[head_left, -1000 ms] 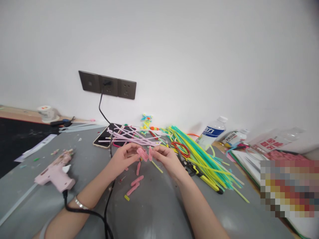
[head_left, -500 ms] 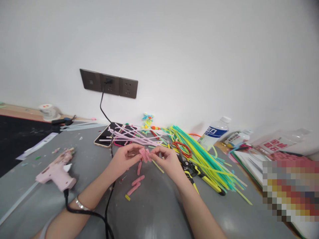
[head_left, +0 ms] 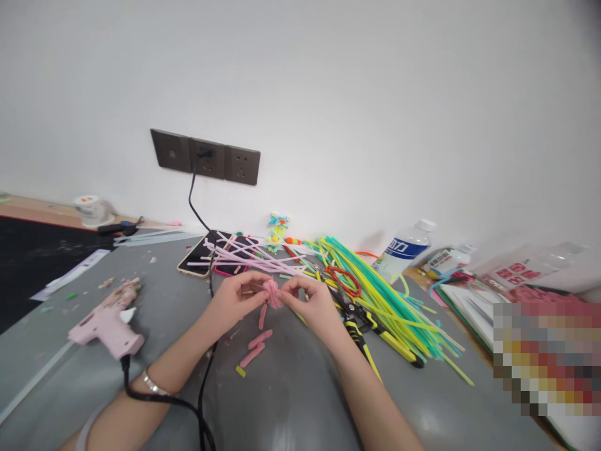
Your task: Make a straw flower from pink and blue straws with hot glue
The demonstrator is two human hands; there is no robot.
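Note:
Between the fingertips of both hands is a small bunch of pink pipe cleaner pieces (head_left: 272,292), held just above the table. My left hand (head_left: 238,300) pinches it from the left side, thumb and forefinger closed. From the right, my right hand (head_left: 310,304) pinches the same bunch. Fingers hide part of it. Below the hands lie loose pink pipe cleaner pieces (head_left: 256,346), and a short yellow piece (head_left: 241,371) touches the lowest one.
A pink glue gun (head_left: 107,329) lies at left, its black cord (head_left: 164,399) crossing my left forearm. Behind are phones (head_left: 200,255) under pale pink pipe cleaners (head_left: 253,258). Pliers (head_left: 354,319), red-handled scissors (head_left: 346,282), green and yellow pipe cleaners (head_left: 380,294) and a bottle (head_left: 406,247) stand or lie rightward.
The pink pieces between my fingers have come closer together into a tighter bunch. My right fingertips have shifted slightly left. The things on the table stay where they were.

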